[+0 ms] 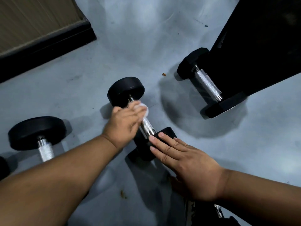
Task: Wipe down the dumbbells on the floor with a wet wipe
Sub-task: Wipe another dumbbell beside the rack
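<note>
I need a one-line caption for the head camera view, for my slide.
Left hand rubs a white wet wipe on the knurled steel handle of the middle black dumbbell; right hand steadies its near end.

text: none legible | labels: none | numbers: none (dumbbell (130,110) ends look plain black)

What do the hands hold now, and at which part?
Left hand holds a white wipe against the middle dumbbell's handle. Right hand lies flat on its near head, gripping nothing.
</note>
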`<state>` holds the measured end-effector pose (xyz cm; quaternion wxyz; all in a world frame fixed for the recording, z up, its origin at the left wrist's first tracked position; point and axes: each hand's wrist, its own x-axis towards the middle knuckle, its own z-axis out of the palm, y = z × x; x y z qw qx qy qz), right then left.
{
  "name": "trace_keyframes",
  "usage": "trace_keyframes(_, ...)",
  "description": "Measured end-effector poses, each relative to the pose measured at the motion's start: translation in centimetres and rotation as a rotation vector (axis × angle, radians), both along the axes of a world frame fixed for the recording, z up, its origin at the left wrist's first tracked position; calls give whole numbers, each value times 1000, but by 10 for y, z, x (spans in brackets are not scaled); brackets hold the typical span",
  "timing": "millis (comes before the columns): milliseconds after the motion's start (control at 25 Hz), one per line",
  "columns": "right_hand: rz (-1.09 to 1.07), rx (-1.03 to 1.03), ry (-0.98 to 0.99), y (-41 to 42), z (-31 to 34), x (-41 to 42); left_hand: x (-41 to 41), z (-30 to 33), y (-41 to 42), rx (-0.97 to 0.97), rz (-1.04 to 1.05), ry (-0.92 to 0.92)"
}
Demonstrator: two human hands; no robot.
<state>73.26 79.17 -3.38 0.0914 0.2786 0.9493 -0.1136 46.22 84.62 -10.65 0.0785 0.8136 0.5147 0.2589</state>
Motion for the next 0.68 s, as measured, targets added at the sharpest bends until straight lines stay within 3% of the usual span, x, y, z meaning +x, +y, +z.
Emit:
trace_keyframes(160, 17, 24, 15, 0, 1, -1, -4, -3, -7, 12, -321, 91)
trace_keyframes(320, 53, 50, 11, -2, 4, -5, -18, 1, 9, -54, 43, -37)
trace_keyframes(360, 57, 57, 12, -2, 3, -5, -11, 1, 2, -41, 58, -41)
trace_keyframes(520, 57, 40, 13, -2, 1, -6, -3, 0, -18, 0, -280, 48)
trace_keyframes(600, 60, 36, 12, -1, 1, -7, -15, 1, -1, -14, -219, 49)
trace_keyframes(680, 63, 32, 13, -2, 1, -7, -17, 5, 8, -69, 13, -37)
